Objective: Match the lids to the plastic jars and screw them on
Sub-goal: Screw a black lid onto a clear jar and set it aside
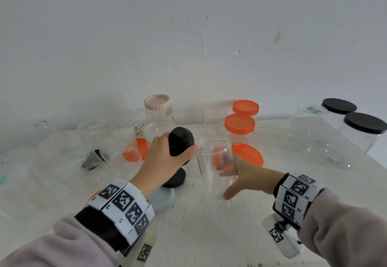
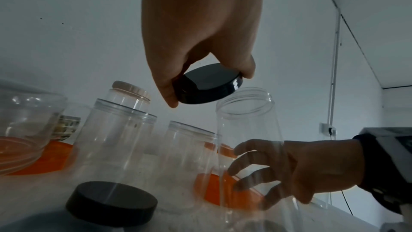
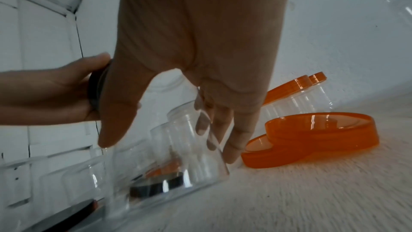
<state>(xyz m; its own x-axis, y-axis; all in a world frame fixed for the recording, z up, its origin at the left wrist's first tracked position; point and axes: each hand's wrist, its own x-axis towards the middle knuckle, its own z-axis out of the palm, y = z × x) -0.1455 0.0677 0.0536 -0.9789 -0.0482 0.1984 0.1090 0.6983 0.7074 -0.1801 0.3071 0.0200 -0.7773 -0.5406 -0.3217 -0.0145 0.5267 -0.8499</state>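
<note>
- The left hand (image 1: 165, 157) holds a black lid (image 1: 181, 142) above the table (image 1: 209, 224); the thumb and the fingers are curled around its rim, and the lid is tilted.
- In the left wrist view the same black lid (image 2: 209, 84) is just beside the open mouth of a clear jar (image 2: 245, 130), a little higher and to the side, and not yet on it.
- The right hand (image 1: 249, 176) has its fingers spread around the lower part of the clear jar (image 1: 215, 162). The fingers go behind the jar and the thumb is in front. The thumb and fingers are apart and only loosely bent; I cannot tell if they really press the wall of the jar.
- In the right wrist view the clear jar (image 3: 178, 147) looks tilted, with the fingertips (image 3: 231, 147) at its side.
- A second black lid (image 1: 174, 177) lies flat on the table under the left hand, and a grey lid (image 1: 164, 199) is next to it, nearer to the person.
- A loose orange lid (image 1: 249, 154) lies on the table just behind the right hand.
- Two jars with orange lids (image 1: 239, 124) stand near the wall, and a jar with a pink lid (image 1: 158, 102) is to their left.
- Two jars with black lids (image 1: 364, 123) stand far at the right.
- More clear jars without lids (image 1: 92, 132) are at the left side.
</note>
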